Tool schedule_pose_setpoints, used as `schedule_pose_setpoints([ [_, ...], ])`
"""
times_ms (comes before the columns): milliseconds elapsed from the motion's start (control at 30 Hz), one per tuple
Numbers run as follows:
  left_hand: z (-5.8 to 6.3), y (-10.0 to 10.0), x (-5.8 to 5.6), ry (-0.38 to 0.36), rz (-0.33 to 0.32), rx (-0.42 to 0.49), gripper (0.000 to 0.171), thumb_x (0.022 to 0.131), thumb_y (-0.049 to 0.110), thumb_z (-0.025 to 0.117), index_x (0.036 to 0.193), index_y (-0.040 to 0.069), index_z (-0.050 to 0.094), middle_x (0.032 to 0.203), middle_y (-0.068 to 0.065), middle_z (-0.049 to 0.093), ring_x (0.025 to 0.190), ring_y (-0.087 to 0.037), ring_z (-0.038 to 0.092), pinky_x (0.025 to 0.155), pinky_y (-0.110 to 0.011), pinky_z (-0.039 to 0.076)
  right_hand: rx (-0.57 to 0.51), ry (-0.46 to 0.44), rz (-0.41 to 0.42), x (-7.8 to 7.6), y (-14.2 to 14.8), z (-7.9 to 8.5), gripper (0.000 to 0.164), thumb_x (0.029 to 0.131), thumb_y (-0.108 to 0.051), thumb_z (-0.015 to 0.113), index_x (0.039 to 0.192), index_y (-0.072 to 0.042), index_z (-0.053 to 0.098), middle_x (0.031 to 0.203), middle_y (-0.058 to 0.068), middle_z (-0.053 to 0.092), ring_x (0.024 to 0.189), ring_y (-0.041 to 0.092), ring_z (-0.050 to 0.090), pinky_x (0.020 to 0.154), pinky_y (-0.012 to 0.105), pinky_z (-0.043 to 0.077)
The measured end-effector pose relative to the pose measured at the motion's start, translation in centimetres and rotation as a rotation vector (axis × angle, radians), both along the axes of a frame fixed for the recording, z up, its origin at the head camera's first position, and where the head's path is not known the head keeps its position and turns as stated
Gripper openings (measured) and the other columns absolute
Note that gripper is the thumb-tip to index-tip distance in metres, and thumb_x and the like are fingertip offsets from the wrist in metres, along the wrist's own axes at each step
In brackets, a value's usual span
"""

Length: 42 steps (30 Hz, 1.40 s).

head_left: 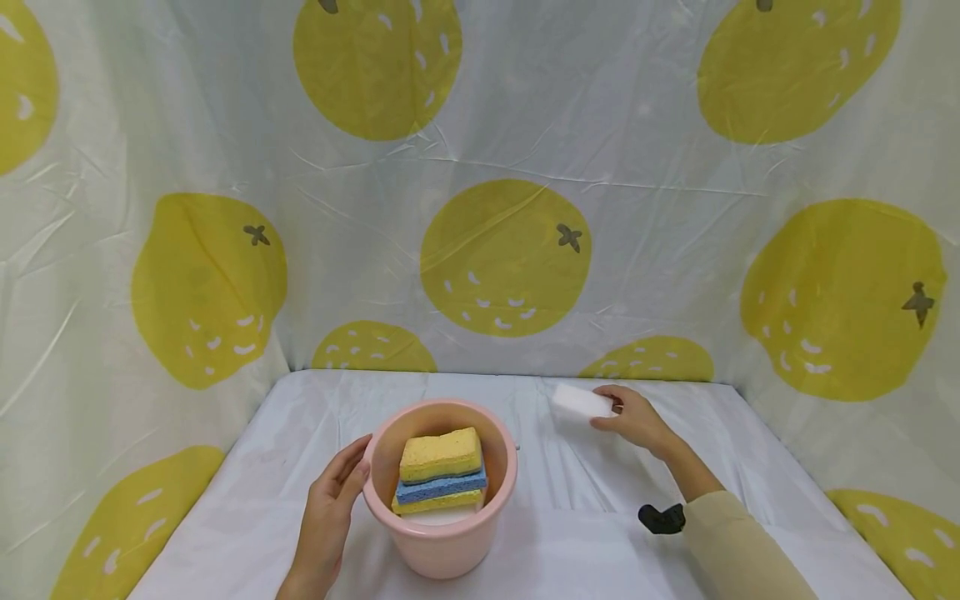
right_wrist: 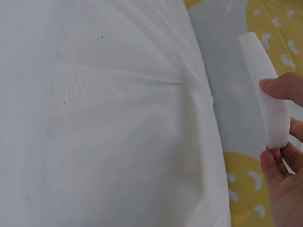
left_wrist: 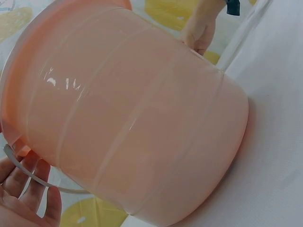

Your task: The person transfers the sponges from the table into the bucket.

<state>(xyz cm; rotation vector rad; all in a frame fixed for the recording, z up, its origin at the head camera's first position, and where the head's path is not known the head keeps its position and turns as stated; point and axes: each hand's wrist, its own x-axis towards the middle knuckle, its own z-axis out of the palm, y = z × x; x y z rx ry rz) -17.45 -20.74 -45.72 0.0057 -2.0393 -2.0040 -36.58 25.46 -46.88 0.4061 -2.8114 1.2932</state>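
Observation:
A pink bucket (head_left: 442, 542) stands upright near the front of the table, its side filling much of the left wrist view. Stacked inside are a yellow sponge (head_left: 440, 456), a blue sponge (head_left: 441, 488), another yellow sponge (head_left: 438, 503) and a white block (head_left: 441, 517) lowest. My left hand (head_left: 330, 508) rests against the bucket's left side at the rim, fingers outside it. Beside those fingers, in the left wrist view, runs the thin grey handle (left_wrist: 28, 173). At the back right, my right hand (head_left: 633, 421) pinches a white sponge (head_left: 579, 403) between thumb and fingers above the table, apart from the bucket.
White cloth covers the table (head_left: 585, 550). Behind and at both sides hangs a pale curtain (head_left: 645, 275) printed with big yellow fruit. A black strap piece (head_left: 662, 519) shows by the right sleeve (head_left: 738, 542).

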Motion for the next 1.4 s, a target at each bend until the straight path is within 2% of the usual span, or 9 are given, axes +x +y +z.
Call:
schedule_pose_setpoints([
  [367, 0.2, 0.1, 0.0, -0.018, 0.009, -0.009, 0.047, 0.108, 0.033, 0.059, 0.148, 0.009, 0.055, 0.147, -0.008, 0.057, 0.127, -0.005, 0.055, 0.098, -0.015, 0.045, -0.018, 0.034, 0.054, 0.6, -1.3, 2.1, 0.067, 0.088, -0.023, 0.085, 0.142, 0.006, 0.055, 0.141, 0.027, 0.053, 0.127, 0.047, 0.052, 0.104, 0.057, 0.046],
  [767, 0.2, 0.1, 0.0, -0.024, 0.013, -0.003, 0.047, 0.108, 0.034, 0.060, 0.148, 0.009, 0.055, 0.147, -0.008, 0.056, 0.127, -0.004, 0.055, 0.098, -0.015, 0.046, -0.021, 0.110, 0.150, 1.6, -3.2, 4.3, 0.062, 0.087, -0.019, 0.087, 0.136, 0.007, 0.059, 0.135, 0.023, 0.059, 0.119, 0.039, 0.057, 0.105, 0.057, 0.046],
  [1067, 0.1, 0.1, 0.0, -0.034, 0.009, 0.000, 0.048, 0.107, 0.036, 0.060, 0.148, 0.010, 0.055, 0.147, -0.007, 0.056, 0.127, -0.004, 0.055, 0.098, -0.015, 0.045, -0.032, 0.164, 0.203, 2.8, -4.6, 5.1, 0.059, 0.085, -0.015, 0.088, 0.134, 0.004, 0.062, 0.134, 0.019, 0.060, 0.115, 0.034, 0.058, 0.104, 0.055, 0.048],
  [1400, -0.2, 0.0, -0.1, 0.060, -0.011, 0.006, 0.041, 0.109, 0.025, 0.058, 0.146, 0.005, 0.057, 0.145, -0.013, 0.058, 0.128, -0.007, 0.056, 0.099, -0.018, 0.046, -0.045, 0.218, 0.293, 4.1, -6.3, 7.1, 0.059, 0.086, -0.019, 0.088, 0.135, 0.000, 0.062, 0.133, 0.015, 0.060, 0.115, 0.032, 0.057, 0.104, 0.054, 0.048],
])
